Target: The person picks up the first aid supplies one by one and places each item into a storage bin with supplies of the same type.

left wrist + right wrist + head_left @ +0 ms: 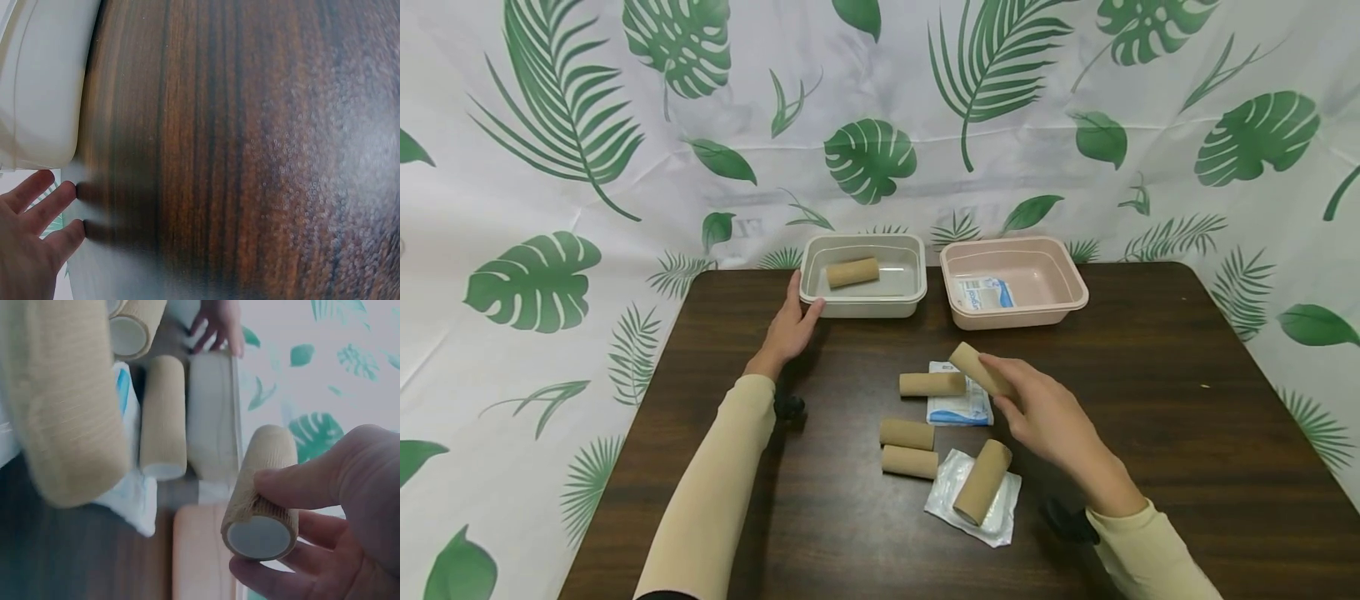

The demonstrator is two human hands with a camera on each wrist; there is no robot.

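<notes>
My right hand (1051,414) pinches a tan elastic bandage roll (981,369) between thumb and fingers, lifted over the table. Its crinkled wrap and pale core show on the held roll (262,487) in the right wrist view. Close to it, another bandage roll (931,384) lies against a white and blue packet (958,410). With fingers extended, my left hand (788,329) rests at the left corner of the grey-white bin (865,309), which has one bandage roll (852,272) inside. In the left wrist view, the fingers (51,206) meet the bin's corner.
A pink bin (1018,318) with a white and blue packet (985,293) inside stands right of the grey-white one. Nearer me lie two bandage rolls (910,461) side by side, and another roll (983,482) on a silvery packet (942,497). A leaf-print cloth (880,100) hangs behind the dark table.
</notes>
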